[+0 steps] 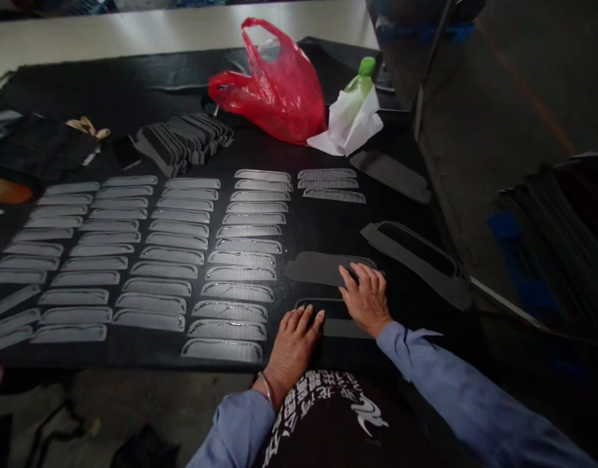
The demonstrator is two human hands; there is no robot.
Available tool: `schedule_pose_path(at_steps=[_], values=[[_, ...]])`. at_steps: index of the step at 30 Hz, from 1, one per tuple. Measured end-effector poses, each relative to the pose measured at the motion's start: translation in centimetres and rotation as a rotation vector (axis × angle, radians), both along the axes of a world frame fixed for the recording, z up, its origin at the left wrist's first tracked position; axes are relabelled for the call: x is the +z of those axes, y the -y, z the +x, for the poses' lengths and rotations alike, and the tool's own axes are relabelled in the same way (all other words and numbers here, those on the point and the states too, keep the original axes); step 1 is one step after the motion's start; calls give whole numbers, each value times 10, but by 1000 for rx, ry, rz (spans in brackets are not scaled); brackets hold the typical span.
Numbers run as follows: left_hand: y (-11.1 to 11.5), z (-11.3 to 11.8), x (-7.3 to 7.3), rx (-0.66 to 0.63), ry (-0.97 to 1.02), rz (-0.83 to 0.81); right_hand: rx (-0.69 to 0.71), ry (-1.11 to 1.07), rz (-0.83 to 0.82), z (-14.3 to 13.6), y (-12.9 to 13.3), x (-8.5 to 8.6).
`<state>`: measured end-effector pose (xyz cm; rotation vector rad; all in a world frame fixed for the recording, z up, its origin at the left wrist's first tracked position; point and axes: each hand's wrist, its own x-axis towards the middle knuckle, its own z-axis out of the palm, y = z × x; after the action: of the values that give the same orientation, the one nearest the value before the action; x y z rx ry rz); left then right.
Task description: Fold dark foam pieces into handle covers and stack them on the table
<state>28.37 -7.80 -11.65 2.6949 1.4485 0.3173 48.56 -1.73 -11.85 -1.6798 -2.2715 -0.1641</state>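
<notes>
- Grey and flat, a rounded panel (311, 268) is lying on the black tabletop (299, 227), beneath the right hand (364, 299).
- That hand is spreading its fingers, touching without gripping.
- The left hand (295, 338) is lying half-open over a dark-centred piece (348, 327), hiding its left end.
- Pale strips (233, 292) are forming columns leftward; some are running out of view.

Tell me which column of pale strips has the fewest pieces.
The rightmost column, towards the red bag: it has only three, far fewer than any other.
</notes>
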Motion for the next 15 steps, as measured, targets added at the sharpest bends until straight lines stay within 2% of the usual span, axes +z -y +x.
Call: schedule_pose_path(at_steps=[4,9,13,15], values=[[1,0,-1,8,16,-26,-21,-2,-55,-12,-3,1],[2,1,-6,36,77,-33,101,-36,-157,-38,-7,3],[4,1,-10,29,158,-4,71,-16,-147,-52,-10,4],[4,0,-11,31,216,3,99,-26,-151,-61,-12,5]])
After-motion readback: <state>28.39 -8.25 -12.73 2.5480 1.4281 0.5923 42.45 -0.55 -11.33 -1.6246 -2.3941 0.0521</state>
